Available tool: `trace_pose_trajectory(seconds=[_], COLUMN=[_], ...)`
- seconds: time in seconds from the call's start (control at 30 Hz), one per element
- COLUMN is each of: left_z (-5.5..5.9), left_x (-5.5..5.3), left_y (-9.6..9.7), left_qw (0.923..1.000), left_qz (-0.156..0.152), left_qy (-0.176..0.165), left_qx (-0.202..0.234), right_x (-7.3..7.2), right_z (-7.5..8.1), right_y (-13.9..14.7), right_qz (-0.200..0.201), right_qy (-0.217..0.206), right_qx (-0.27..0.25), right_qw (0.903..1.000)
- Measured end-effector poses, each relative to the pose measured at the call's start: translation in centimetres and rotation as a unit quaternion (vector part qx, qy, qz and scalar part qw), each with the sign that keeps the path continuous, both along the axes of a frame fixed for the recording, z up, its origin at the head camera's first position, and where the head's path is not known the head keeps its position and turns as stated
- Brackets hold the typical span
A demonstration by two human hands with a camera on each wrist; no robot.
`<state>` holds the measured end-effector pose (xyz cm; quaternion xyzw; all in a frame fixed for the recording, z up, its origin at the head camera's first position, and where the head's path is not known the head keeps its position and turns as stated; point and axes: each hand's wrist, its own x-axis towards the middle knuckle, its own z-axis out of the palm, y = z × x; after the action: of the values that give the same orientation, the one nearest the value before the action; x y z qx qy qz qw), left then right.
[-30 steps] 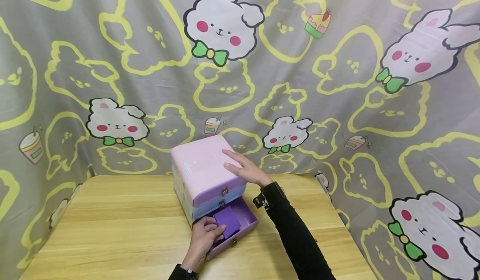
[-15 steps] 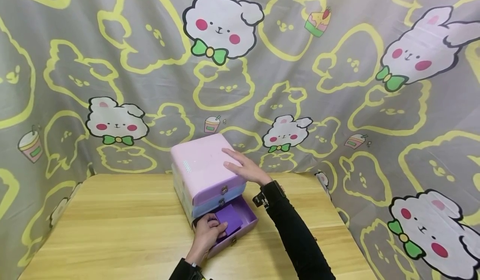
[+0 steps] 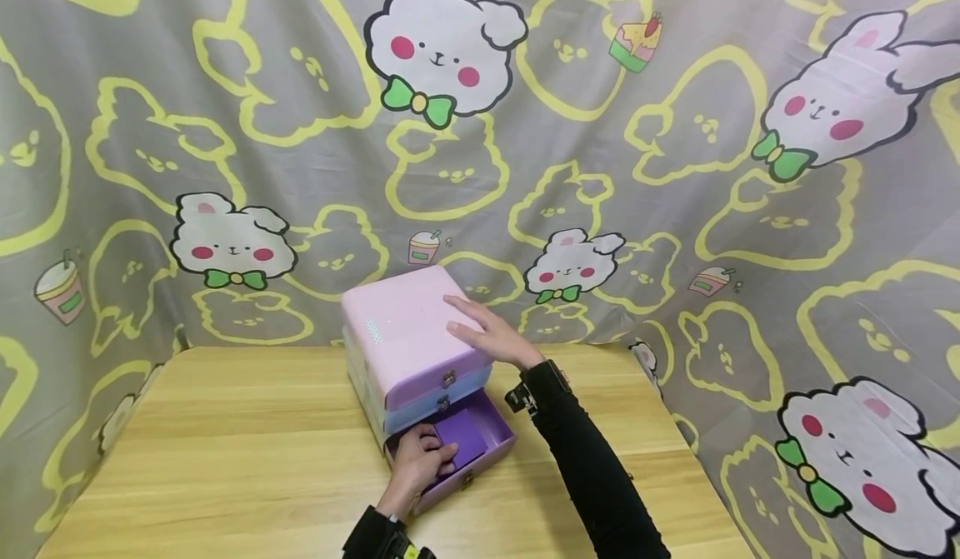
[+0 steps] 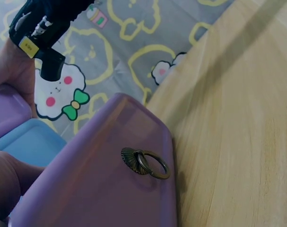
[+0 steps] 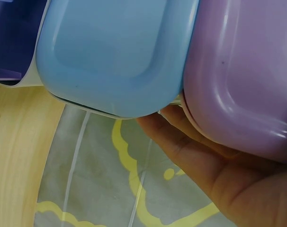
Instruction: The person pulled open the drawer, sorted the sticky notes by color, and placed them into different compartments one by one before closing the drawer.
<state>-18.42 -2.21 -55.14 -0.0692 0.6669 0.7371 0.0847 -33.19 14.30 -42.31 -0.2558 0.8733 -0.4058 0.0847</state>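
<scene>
A small drawer chest has a pink top (image 3: 412,326), a closed blue drawer (image 3: 435,405) and a pulled-out purple bottom drawer (image 3: 491,459). Within that drawer lies a flat purple square piece (image 3: 463,438), its left side between the thumb and curled fingers of my left hand (image 3: 412,463); the fingertips are partly hidden. My right hand (image 3: 495,338) rests with straight fingers over the chest's upper right edge. In the right wrist view, the fingers of that hand (image 5: 205,165) lie along the side of the upper drawers.
The chest stands on a light wooden table (image 3: 247,442). Behind and beside it hangs a grey curtain (image 3: 337,176) with cartoon rabbits. A brass ring pull (image 4: 155,163) sticks out from the front of the bottom drawer.
The purple square piece has shifted slightly right and lies flatter in the drawer. My left hand has moved a little right and forward with it. The right hand has stayed in place.
</scene>
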Motion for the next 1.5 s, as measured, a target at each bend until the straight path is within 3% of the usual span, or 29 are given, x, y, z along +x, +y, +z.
trace_pose_trajectory(seconds=[0.37, 1.17, 1.33, 1.5], left_z=[-0.26, -0.17, -0.1, 0.39], left_x=[-0.02, -0.12, -0.01, -0.08], left_y=[0.09, 0.42, 0.45, 0.38], left_qw=[0.9999, 0.9952, 0.9914, 0.9771], left_qz=[-0.011, 0.004, -0.004, -0.006], left_qy=[0.003, 0.018, 0.019, 0.021], left_qx=[0.003, -0.096, -0.13, -0.212], right_x=[0.15, 0.02, 0.06, 0.13], right_z=[-0.1, -0.15, -0.19, 0.07], right_y=[-0.11, -0.27, -0.24, -0.26], right_qz=[0.0, -0.011, -0.005, -0.005], right_qy=[0.003, 0.004, 0.001, 0.0], right_qx=[-0.002, 0.004, 0.006, 0.003], right_qw=[1.0, 0.9999, 1.0, 1.0])
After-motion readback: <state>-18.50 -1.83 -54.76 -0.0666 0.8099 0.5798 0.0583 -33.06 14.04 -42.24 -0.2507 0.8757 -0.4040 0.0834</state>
